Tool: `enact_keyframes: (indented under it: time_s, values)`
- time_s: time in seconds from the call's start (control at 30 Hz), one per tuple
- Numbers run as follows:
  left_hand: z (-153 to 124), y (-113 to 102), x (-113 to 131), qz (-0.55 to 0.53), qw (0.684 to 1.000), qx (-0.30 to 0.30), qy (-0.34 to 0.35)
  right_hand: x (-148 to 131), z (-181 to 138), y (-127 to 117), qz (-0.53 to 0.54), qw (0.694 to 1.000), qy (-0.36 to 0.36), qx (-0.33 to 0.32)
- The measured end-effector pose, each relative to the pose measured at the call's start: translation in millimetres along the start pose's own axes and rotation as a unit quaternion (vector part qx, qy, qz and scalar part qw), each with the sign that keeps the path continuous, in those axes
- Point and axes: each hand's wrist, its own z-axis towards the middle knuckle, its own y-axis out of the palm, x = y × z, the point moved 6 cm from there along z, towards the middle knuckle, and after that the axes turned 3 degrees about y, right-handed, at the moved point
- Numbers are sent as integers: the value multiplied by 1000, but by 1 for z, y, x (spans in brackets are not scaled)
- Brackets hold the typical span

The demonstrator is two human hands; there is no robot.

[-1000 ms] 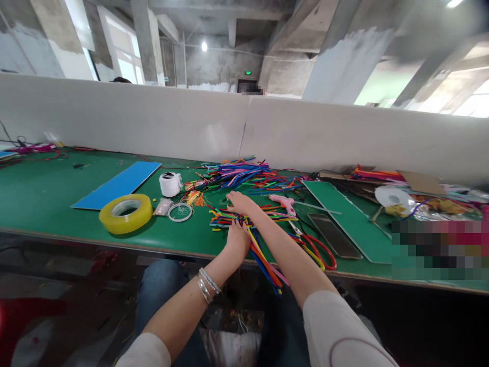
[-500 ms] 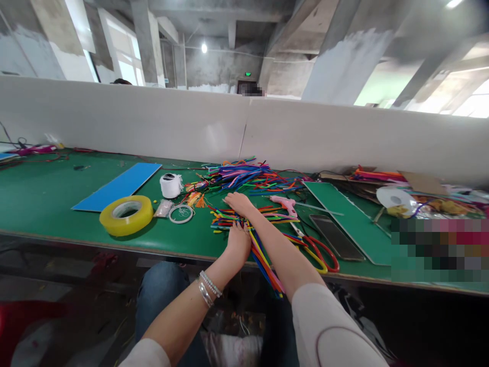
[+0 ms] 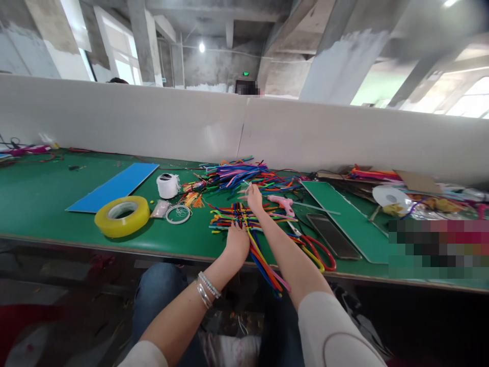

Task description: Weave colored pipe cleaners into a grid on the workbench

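Colourful pipe cleaners are crossed over and under one another in a woven mat (image 3: 225, 218) near the table's front edge. Several long strands hang from it over the edge. My left hand (image 3: 237, 242), with bracelets at its wrist, grips the mat's near side, fingertips bent onto the strands. Above the mat's far side is my right hand (image 3: 255, 200), raised off it. Its thumb and forefinger come together at a small pale thing that is too blurred to name, while other fingers point left. Just behind lies a loose pile of pipe cleaners (image 3: 237, 176).
Right of the mat lie a pink glue gun (image 3: 281, 204), scissors (image 3: 321, 252), a dark phone-like slab (image 3: 333, 235) and a green board (image 3: 344, 219). Leftward are yellow tape (image 3: 122, 216), white thread (image 3: 167, 186), a white ring (image 3: 178, 214) and a blue board (image 3: 114, 188). A pale partition (image 3: 171, 122) stands behind.
My right hand has lifted off the mat and moved away from me and slightly right, uncovering the woven middle. My left hand stays on the near side. The view has shifted slightly.
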Motion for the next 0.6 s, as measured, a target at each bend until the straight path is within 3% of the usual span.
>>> enact_keyframes:
  time_s: [0.3,0.5,0.6]
  values:
    - [-15,-3,-2,-5,998,-12,67,-1,19,-21,146,982,115,-20]
    - [-34,-6,-15,19,988,-22,152,-18,7,-23,135,973,136,-130]
    - [-45,-10,-20,33,983,8,178,-25,-2,-22,108,962,158,-195]
